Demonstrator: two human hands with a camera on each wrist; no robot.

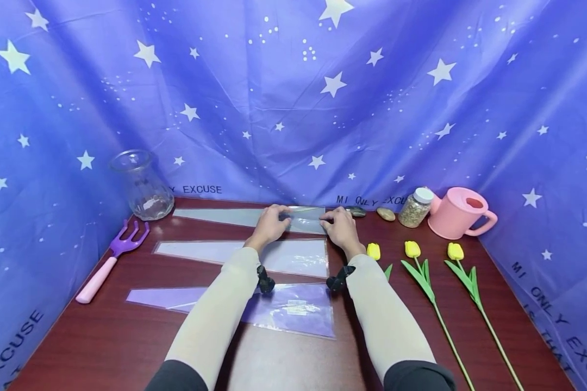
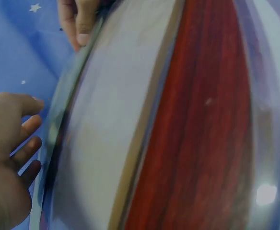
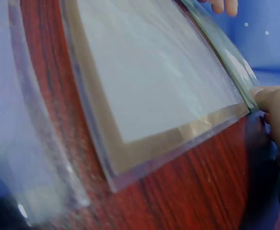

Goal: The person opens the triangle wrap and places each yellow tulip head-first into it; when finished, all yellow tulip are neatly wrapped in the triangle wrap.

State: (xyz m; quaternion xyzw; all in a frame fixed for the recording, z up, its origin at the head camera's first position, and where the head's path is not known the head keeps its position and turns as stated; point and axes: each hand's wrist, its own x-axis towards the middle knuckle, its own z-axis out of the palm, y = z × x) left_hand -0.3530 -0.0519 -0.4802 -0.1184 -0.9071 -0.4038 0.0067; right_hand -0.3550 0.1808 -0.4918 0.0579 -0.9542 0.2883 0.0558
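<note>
Three tapered clear plastic sleeves lie in rows on the table. My right hand [image 1: 341, 228] pinches the wide right end of the farthest, grey-green sleeve [image 1: 225, 217]; in the right wrist view its thumb [image 3: 264, 96] lies on the corner. My left hand [image 1: 270, 225] is over the middle of that same sleeve. In the left wrist view the left fingers [image 2: 27, 151] are spread and loosely bent beside the sleeve's edge, with no grip visible. Nearer lie the white sleeve [image 1: 186, 250] and the purple sleeve [image 1: 293, 320], partly under my forearms.
A glass vase [image 1: 149, 190] and a purple hand fork [image 1: 112, 255] are at left. To the right are stones [image 1: 385, 213], a jar of pebbles [image 1: 414, 209], a pink watering can [image 1: 455, 214] and three yellow tulips [image 1: 412, 250]. A starry blue cloth [image 1: 293, 81] hangs behind the table.
</note>
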